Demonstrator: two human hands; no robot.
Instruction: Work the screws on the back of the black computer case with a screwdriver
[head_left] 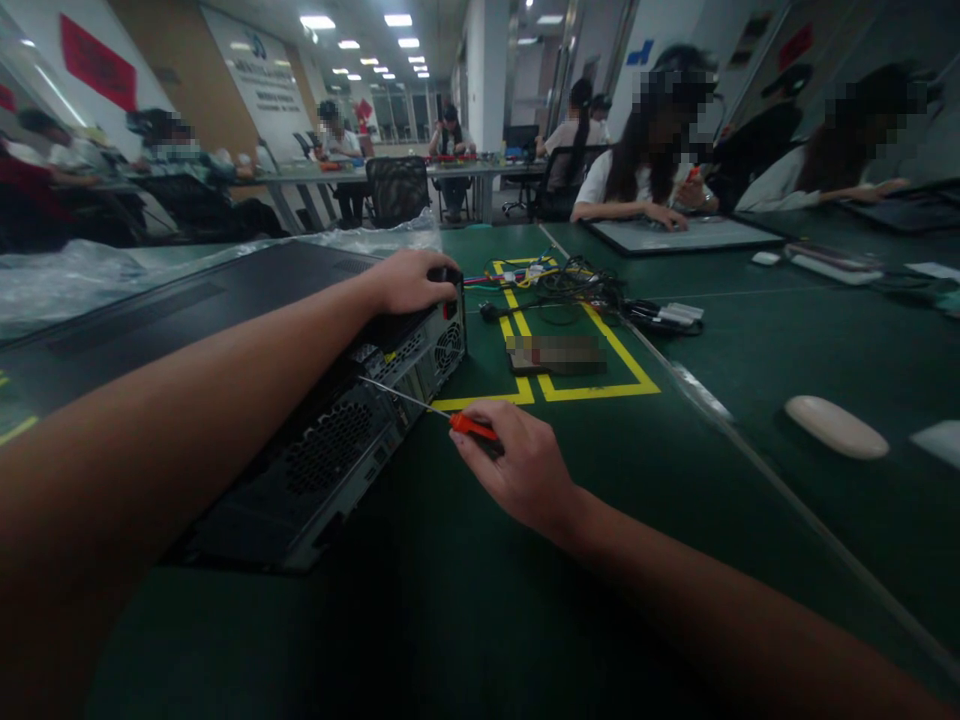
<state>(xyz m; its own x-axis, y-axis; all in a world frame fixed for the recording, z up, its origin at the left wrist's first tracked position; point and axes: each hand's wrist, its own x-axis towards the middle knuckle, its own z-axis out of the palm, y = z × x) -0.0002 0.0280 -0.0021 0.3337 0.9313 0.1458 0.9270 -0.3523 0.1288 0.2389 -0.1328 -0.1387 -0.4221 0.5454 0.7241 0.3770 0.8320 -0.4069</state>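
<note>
A black desktop computer case lies on its side on the table, with its metal back panel turned toward me. My left hand is closed over the far back corner of the case, its fingertips partly hidden. In my right hand is a screwdriver with an orange handle, gripped between thumb and fingers. Its thin shaft points left, and the tip meets or nearly meets the upper edge of the back panel; I cannot tell if it sits in a screw.
Bundled cables lie beyond the case, near a blurred flat object inside yellow tape lines. Clear plastic wrap is behind the case. A pale oval case rests on the right. Across the table, people work around a flat panel.
</note>
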